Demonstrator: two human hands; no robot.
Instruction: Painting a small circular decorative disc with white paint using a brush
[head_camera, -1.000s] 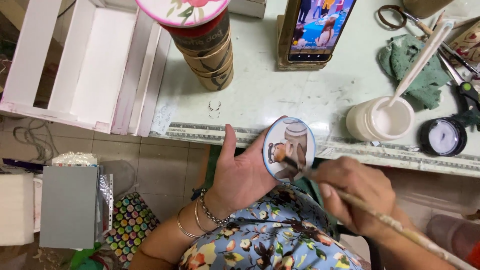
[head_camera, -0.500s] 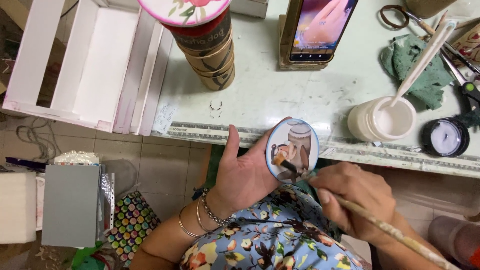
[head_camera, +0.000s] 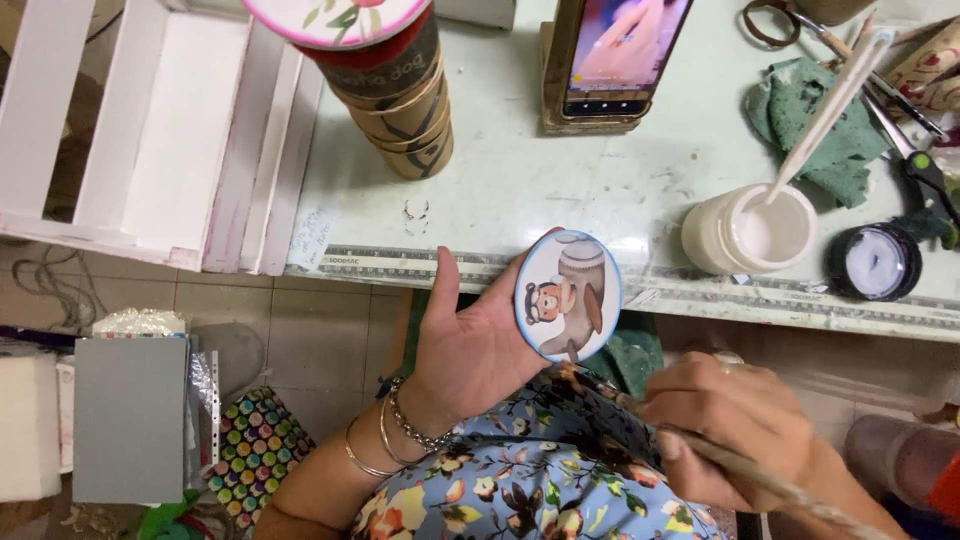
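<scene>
1. The left hand (head_camera: 470, 350) holds a round disc (head_camera: 568, 295) by its edge and back, just below the near edge of the tabletop (head_camera: 560, 190), out over the lap and not resting on anything. The fingers are clamped on the disc from behind, thumb up along its left side; a loosened hold could let it drop to the tiled floor (head_camera: 300, 330).
2. The right hand (head_camera: 735, 425) has its fingers closed around a thin brush (head_camera: 740, 465), whose tip sits just under the disc's lower rim. A push there could tilt the disc in the hold, or drag wet medium across the picture if the surface is wet; I cannot tell whether it is.
3. The open white jar (head_camera: 750, 232) with a white stick (head_camera: 825, 110) leaning in it stands near the tabletop's front edge. A raised elbow or brush handle could, I judge, knock it over.
4. The small black-rimmed lid (head_camera: 873, 262) just beside the jar lies equally close to that edge.
5. The disc itself is flat and round, with a blue rim and a pale face bearing a cartoon figure in browns beside a barrel-like shape. It tilts slightly toward the camera and shows no smear or tear.
</scene>
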